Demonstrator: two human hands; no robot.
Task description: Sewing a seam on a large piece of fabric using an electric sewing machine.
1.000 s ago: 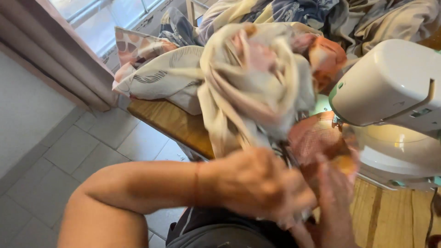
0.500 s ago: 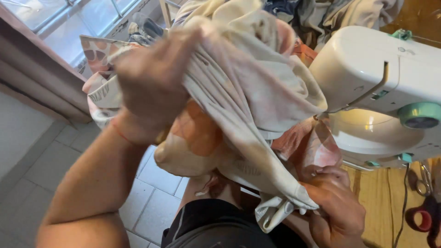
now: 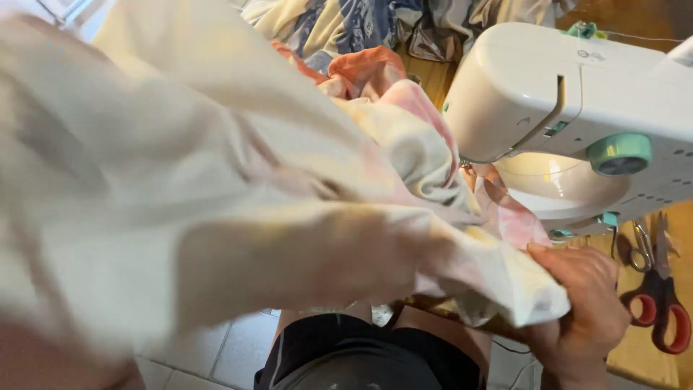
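Right hand: your right hand (image 3: 577, 310) has its fingers (image 3: 559, 254) clamped on the lower corner of the cream cloth (image 3: 238, 217).
Left hand: hidden by the lifted cloth; you cannot tell its fingers' state.
Cloth: spread up and left of your fingers, blurred.
Sewing machine (image 3: 577, 108): just above your fingers, on the desk (image 3: 642, 354).
Scissors (image 3: 660, 300): red-handled, just right of your fingers.

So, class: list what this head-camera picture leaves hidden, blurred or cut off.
- Left hand: head view, lost behind the blurred pale cloth.
- Right hand: its fingers, tucked under the cloth's edge.
- Sewing machine: needle area, draped by cloth.
- Scissors: blade tips blurred.
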